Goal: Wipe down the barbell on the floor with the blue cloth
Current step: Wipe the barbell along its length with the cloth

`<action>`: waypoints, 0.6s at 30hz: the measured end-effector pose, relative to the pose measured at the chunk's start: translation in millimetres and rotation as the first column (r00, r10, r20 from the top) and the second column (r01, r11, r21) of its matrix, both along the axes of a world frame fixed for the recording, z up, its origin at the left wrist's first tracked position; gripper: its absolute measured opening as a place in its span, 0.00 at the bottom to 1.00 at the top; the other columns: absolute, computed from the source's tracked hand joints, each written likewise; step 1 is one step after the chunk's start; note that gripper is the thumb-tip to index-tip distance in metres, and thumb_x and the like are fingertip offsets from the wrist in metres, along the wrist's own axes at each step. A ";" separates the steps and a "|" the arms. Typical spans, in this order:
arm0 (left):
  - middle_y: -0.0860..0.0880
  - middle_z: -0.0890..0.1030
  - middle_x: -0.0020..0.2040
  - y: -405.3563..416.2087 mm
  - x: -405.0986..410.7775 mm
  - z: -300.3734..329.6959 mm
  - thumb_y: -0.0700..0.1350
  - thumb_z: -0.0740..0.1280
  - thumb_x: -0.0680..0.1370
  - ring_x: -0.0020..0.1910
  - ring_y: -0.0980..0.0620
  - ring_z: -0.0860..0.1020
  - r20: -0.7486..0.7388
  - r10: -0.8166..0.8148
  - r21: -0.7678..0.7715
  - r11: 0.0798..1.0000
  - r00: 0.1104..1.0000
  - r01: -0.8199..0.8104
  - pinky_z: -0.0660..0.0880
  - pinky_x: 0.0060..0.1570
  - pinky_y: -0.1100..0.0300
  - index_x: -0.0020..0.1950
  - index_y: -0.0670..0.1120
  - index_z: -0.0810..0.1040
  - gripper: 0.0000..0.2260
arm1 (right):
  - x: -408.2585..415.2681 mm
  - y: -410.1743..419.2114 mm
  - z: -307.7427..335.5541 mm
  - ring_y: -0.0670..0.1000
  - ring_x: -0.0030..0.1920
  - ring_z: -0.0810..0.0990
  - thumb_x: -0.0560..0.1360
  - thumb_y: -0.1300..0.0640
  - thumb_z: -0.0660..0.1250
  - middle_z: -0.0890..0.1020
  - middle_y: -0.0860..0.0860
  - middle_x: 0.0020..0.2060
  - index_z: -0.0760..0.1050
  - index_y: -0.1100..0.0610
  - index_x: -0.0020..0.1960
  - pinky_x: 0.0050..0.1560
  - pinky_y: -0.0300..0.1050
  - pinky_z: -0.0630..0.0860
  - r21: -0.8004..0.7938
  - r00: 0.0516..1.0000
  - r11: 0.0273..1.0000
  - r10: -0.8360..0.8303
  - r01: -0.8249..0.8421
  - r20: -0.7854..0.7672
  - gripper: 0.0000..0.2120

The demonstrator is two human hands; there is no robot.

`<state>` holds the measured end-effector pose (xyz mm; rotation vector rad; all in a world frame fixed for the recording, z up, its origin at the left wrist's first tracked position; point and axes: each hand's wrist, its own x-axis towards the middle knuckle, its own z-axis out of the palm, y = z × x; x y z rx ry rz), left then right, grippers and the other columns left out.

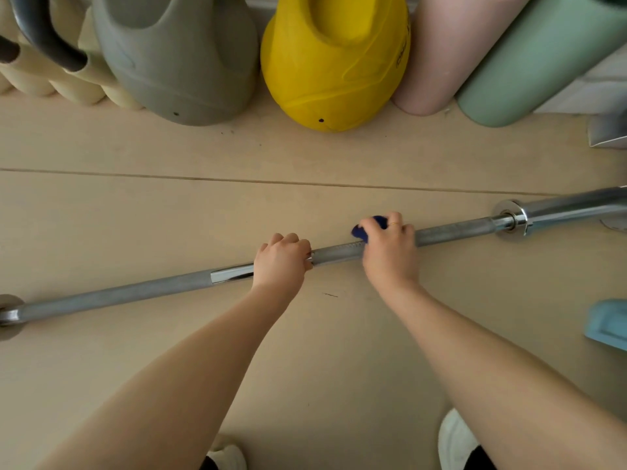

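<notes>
a: what's nearest?

b: two white shoes (456, 439) at the near edge, standing on the pale wooden floor (135, 205). both bare forearms reach away from there toward the bar.

a: and the barbell?

b: the barbell (454, 232) lies on the floor across the whole view, low at the left and rising toward the far right, where a shiny collar and sleeve begin. no plates on the part that shows.

a: the hands?

b: the left hand (281, 262) has its fingers curled over the shaft near the middle, gripping it. just to its right the right hand (390, 249) is clenched round the shaft with the blue cloth (369, 227) bunched under the fingers, only a dark blue edge showing on the far side. there is a ring on one finger.

a: anything else?

b: a light blue object (607, 322) at the right edge. farther off, a row along the far side: a grey kettlebell (176, 69), a yellow kettlebell (332, 69), then a pink roller (451, 52) and a green roller (543, 62) leaning side by side.
</notes>
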<state>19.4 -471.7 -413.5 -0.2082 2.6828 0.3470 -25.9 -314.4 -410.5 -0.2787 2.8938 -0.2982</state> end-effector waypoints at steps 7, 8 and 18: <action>0.48 0.77 0.52 4.5 -2.5 4.2 0.46 0.62 0.78 0.55 0.45 0.71 0.032 -0.018 -0.049 0.999 0.999 0.020 0.68 0.48 0.57 0.55 0.46 0.78 0.09 | -10.7 6.8 11.4 0.60 0.57 0.67 0.77 0.57 0.58 0.68 0.57 0.60 0.74 0.51 0.59 0.43 0.49 0.70 0.041 0.968 0.979 0.193 -0.202 0.161 0.13; 0.48 0.77 0.52 4.8 -2.2 3.6 0.46 0.62 0.78 0.55 0.46 0.71 0.029 -0.009 -0.043 0.999 1.000 0.010 0.68 0.48 0.57 0.55 0.46 0.78 0.09 | -22.1 26.9 11.0 0.61 0.58 0.67 0.77 0.57 0.59 0.68 0.57 0.60 0.74 0.51 0.59 0.44 0.50 0.71 0.083 0.983 0.990 0.096 -0.110 0.158 0.12; 0.48 0.75 0.56 17.9 -2.3 8.9 0.41 0.62 0.78 0.58 0.47 0.70 0.073 -0.093 -0.206 0.973 0.993 0.106 0.65 0.48 0.60 0.59 0.46 0.72 0.10 | 1.1 20.7 8.4 0.59 0.54 0.68 0.75 0.64 0.61 0.67 0.56 0.61 0.72 0.53 0.60 0.39 0.45 0.66 -0.048 0.937 0.946 0.325 -0.321 0.128 0.15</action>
